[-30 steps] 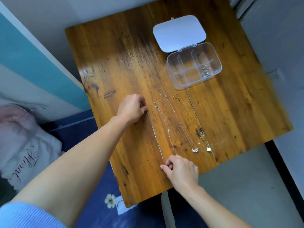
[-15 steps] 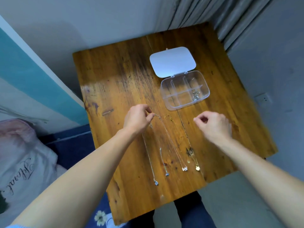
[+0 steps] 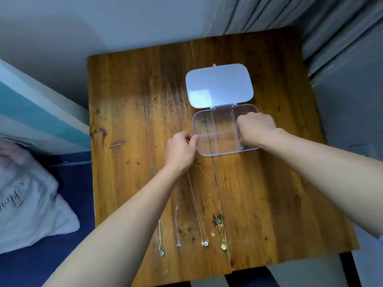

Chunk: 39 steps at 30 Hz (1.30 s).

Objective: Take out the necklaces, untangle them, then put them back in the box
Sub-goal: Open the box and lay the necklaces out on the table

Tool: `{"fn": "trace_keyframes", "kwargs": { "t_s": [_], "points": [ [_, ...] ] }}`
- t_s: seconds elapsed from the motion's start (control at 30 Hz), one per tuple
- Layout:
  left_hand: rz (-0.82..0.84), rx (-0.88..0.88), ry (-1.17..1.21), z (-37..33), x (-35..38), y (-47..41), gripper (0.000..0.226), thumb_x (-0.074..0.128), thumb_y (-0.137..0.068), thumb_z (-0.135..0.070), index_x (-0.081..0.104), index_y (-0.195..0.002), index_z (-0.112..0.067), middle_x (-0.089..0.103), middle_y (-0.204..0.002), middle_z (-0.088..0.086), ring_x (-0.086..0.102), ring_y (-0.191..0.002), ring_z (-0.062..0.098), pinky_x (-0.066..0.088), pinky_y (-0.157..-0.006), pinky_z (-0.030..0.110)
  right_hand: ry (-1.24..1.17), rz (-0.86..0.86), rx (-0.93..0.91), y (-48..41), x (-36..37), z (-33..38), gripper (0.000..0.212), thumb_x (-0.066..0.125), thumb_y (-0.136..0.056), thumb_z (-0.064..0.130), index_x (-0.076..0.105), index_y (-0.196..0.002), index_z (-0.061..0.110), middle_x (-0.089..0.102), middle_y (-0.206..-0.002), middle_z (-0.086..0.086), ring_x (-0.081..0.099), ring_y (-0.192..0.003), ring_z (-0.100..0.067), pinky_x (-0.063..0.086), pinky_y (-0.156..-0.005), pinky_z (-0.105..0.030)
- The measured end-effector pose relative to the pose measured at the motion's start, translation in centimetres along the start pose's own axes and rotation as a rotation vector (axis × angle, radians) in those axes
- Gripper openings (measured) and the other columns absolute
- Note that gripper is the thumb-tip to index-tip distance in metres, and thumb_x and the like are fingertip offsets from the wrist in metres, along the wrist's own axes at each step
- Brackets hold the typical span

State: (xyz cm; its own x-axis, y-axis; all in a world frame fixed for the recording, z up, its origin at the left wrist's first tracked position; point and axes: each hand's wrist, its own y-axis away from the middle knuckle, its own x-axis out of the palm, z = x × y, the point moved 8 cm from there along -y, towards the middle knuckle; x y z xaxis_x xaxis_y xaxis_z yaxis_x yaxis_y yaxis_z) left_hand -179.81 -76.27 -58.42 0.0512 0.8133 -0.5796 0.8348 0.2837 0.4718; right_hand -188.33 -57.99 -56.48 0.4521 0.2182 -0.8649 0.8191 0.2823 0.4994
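Observation:
A clear plastic box [image 3: 215,153] with dividers stands on the wooden table [image 3: 134,96], its white lid [image 3: 219,85] folded open behind it. My left hand [image 3: 179,151] pinches the box's left rim between thumb and forefinger. My right hand [image 3: 255,129] reaches down into the box's right-hand compartment with curled fingers, and what they touch is hidden. Several necklaces [image 3: 199,216] lie stretched out side by side in front of the box. Their pendants, including a silver one [image 3: 161,253] and a gold one [image 3: 223,246], lie near the table's front edge.
A white pillow [image 3: 31,199] lies on blue bedding at the left, below the table's edge. Grey curtains [image 3: 323,27] hang at the back right. A wall runs behind the table. The table drops off to the floor at the front and right.
The view has tilted and pulled back. My left hand left the necklace ends and went to the box's left rim. My right hand moved from above the necklaces into the box's right compartment.

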Motion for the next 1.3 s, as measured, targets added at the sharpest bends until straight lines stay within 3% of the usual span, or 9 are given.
{"fn": "trace_keyframes", "kwargs": {
  "t_s": [0.23, 0.5, 0.67, 0.8, 0.93, 1.03, 1.17, 1.3],
  "points": [
    [-0.069, -0.026, 0.031, 0.1, -0.1, 0.6, 0.031, 0.052, -0.096, -0.037, 0.064, -0.088, -0.01, 0.07, -0.08, 0.012, 0.068, -0.077, 0.033, 0.057, -0.074, 0.048, -0.013, 0.114, -0.13, 0.3, 0.6, 0.3, 0.015, 0.076, -0.07, 0.025, 0.064, -0.078, 0.023, 0.063, -0.072, 0.001, 0.062, -0.068, -0.021, 0.058, -0.065, -0.038],
    [-0.1, -0.028, 0.045, 0.1, -0.1, 0.8, 0.028, 0.053, -0.096, -0.038, 0.065, -0.086, -0.014, 0.07, -0.076, 0.007, 0.069, -0.074, 0.027, 0.058, -0.073, 0.047, 0.084, -0.058, -0.199, 0.3, -0.3, 0.8, 0.009, 0.067, -0.082, 0.02, 0.058, -0.081, 0.019, 0.057, -0.072, -0.003, 0.053, -0.064, -0.024, 0.042, -0.057, -0.031],
    [-0.102, -0.02, 0.052, 0.0, 0.0, 1.0, 0.029, 0.054, -0.096, -0.038, 0.066, -0.089, -0.013, 0.071, -0.078, 0.007, 0.069, -0.074, 0.027, 0.058, -0.073, 0.047, 0.056, -0.08, -0.195, 0.8, 0.0, 0.8, 0.011, 0.07, -0.083, 0.023, 0.064, -0.086, 0.015, 0.061, -0.074, -0.005, 0.061, -0.068, -0.024, 0.054, -0.062, -0.035],
    [-0.104, -0.016, 0.044, 0.0, 0.0, 1.0, 0.03, 0.053, -0.096, -0.037, 0.066, -0.091, -0.011, 0.071, -0.08, 0.008, 0.069, -0.077, 0.028, 0.058, -0.074, 0.047, 0.067, -0.073, -0.193, 0.7, 0.0, 0.7, 0.01, 0.069, -0.083, 0.021, 0.064, -0.088, 0.014, 0.058, -0.074, -0.006, 0.057, -0.068, -0.024, 0.051, -0.061, -0.035],
    [-0.105, -0.015, 0.045, 0.0, 0.1, 1.0, 0.03, 0.053, -0.097, -0.037, 0.066, -0.094, -0.01, 0.071, -0.082, 0.009, 0.068, -0.078, 0.029, 0.058, -0.075, 0.047, 0.127, -0.072, -0.186, 0.3, 0.0, 0.6, 0.011, 0.06, -0.085, 0.006, 0.064, -0.092, 0.013, 0.051, -0.075, -0.007, 0.048, -0.069, -0.026, 0.041, -0.059, -0.034],
    [-0.11, -0.017, 0.055, 0.0, 0.0, 1.0, 0.031, 0.053, -0.096, -0.037, 0.066, -0.091, -0.009, 0.07, -0.08, 0.011, 0.068, -0.077, 0.031, 0.057, -0.075, 0.048, 0.139, -0.076, -0.207, 0.7, 0.1, 0.7, 0.008, 0.061, -0.085, 0.008, 0.064, -0.091, 0.012, 0.053, -0.073, -0.006, 0.052, -0.067, -0.024, 0.046, -0.059, -0.033],
    [-0.098, -0.022, 0.04, 0.0, 0.1, 0.9, 0.031, 0.053, -0.097, -0.037, 0.066, -0.093, -0.009, 0.07, -0.083, 0.01, 0.068, -0.079, 0.031, 0.058, -0.077, 0.048, -0.002, -0.088, -0.199, 1.1, 0.0, -0.2, 0.015, 0.07, -0.081, 0.022, 0.059, -0.075, 0.014, 0.057, -0.065, -0.002, 0.059, -0.062, -0.019, 0.052, -0.058, -0.03],
    [-0.085, -0.023, 0.041, 0.0, 0.0, 0.7, 0.03, 0.054, -0.097, -0.035, 0.067, -0.091, -0.009, 0.07, -0.084, 0.01, 0.068, -0.081, 0.03, 0.058, -0.079, 0.048, -0.389, -0.085, -0.114, 1.4, -1.0, -2.8, 0.018, 0.072, -0.072, 0.017, 0.065, -0.055, 0.015, 0.062, -0.055, 0.0, 0.06, -0.058, -0.013, 0.051, -0.051, -0.028]
  ]
}}
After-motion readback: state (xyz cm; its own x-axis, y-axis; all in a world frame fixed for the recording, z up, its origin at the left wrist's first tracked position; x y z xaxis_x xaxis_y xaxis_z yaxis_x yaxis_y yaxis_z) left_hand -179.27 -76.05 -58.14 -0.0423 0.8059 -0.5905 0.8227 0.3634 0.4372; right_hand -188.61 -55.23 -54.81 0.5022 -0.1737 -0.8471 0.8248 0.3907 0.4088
